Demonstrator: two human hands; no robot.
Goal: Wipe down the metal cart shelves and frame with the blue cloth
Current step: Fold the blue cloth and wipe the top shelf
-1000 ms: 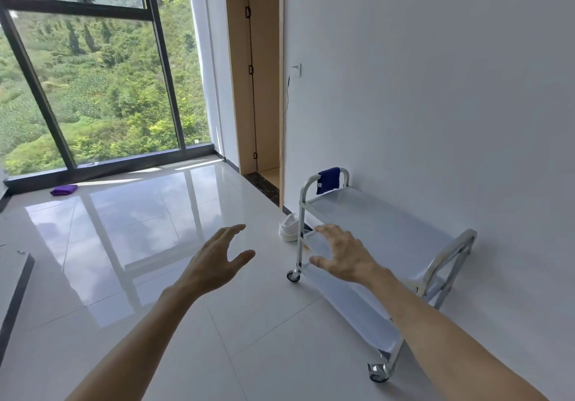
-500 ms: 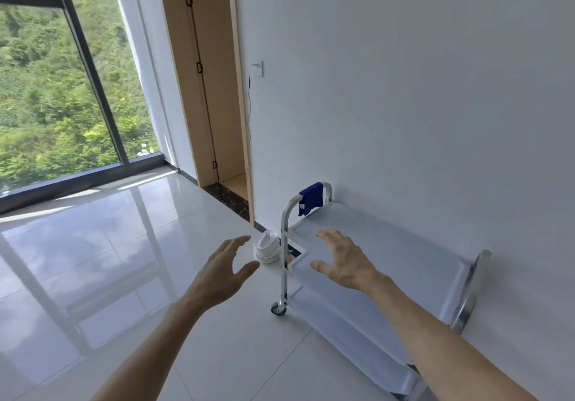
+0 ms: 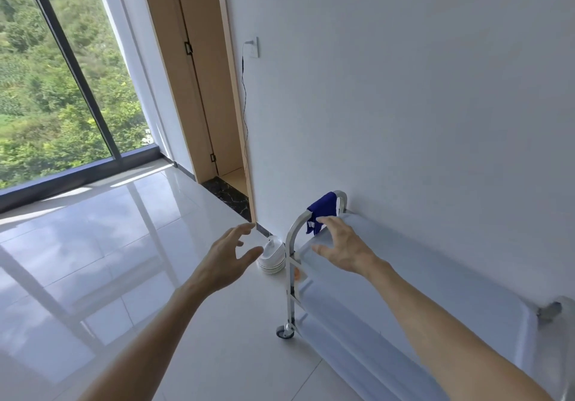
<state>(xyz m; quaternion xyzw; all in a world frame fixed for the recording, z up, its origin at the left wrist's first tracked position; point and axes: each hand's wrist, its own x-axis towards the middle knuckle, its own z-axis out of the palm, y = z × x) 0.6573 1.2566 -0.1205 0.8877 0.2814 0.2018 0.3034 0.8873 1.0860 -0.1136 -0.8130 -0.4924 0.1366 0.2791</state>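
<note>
- Head view looks down at a two-shelf metal cart (image 3: 404,279) parked along the white wall (image 3: 404,89), with both bare arms stretched out ahead.
- Right hand (image 3: 342,246) hovers over the far end of the top shelf (image 3: 435,263), fingers spread wide and holding nothing; its fingertips (image 3: 323,220) sit just below the blue cloth (image 3: 322,210), and whether they already touch it is hard to tell from this angle.
- That cloth hangs draped over the curved end handle (image 3: 295,229), just beyond and above the right hand's reach.
- Left hand (image 3: 227,257) floats over the floor (image 3: 109,245), well to the left of the cart's near post, fingers loosely spread and grasping nothing.
- Past the left hand's fingertips, a small white dome-shaped device (image 3: 272,256) sits on the floor by the cart's corner, a cable (image 3: 244,104) running up to a wall plug (image 3: 253,47).
- Progress, as I judge it: wiping has not begun. The cloth is not yet in hand, and neither shelf nor frame shows any cloth on it.
- What remains is everything: take the cloth off the handle, wipe the top shelf, the lower shelf (image 3: 357,347), then the posts and both handles.
</note>
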